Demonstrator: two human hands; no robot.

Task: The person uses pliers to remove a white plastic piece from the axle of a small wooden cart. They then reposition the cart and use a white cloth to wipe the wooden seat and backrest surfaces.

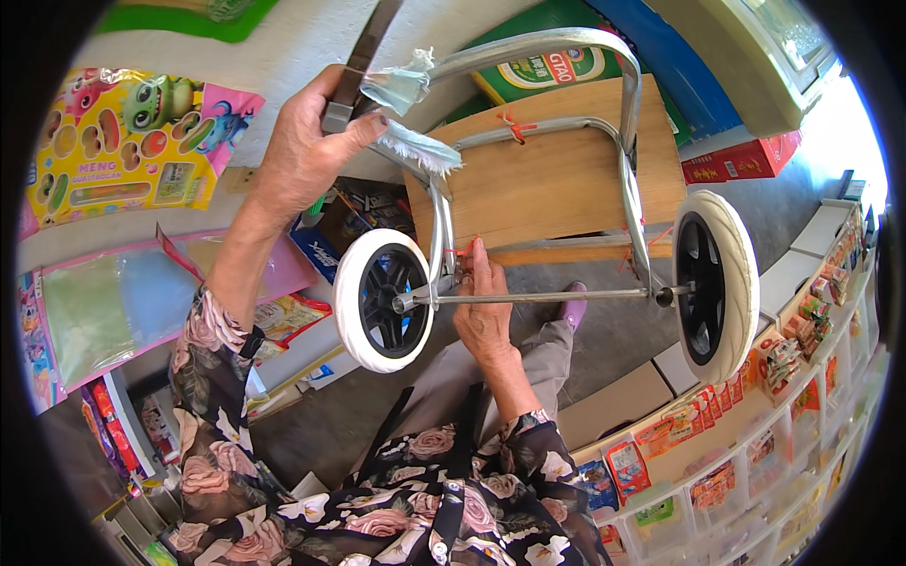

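A two-wheeled hand cart [543, 297] with a bent metal tube frame is tipped up in front of me. A wooden board [557, 179] is tied to its frame with red ties [516, 127]. My left hand [307, 141] is closed around a dark flat metal bar [359, 71] with a square end, beside the upper left tubing. Torn pale-blue wrapping [420, 148] hangs there. My right hand [484, 321] grips the cart's lower left, by the axle, its fingertips at a red tie on the board's edge. A white tyre with a black hub [382, 300] is between my arms.
Another white wheel [717, 283] sticks out at the right. Clear bins of small packets [717, 486] line the lower right. Colourful toy packages [132, 141] hang at the left. A green box [547, 61] and a red box [746, 160] are behind the cart.
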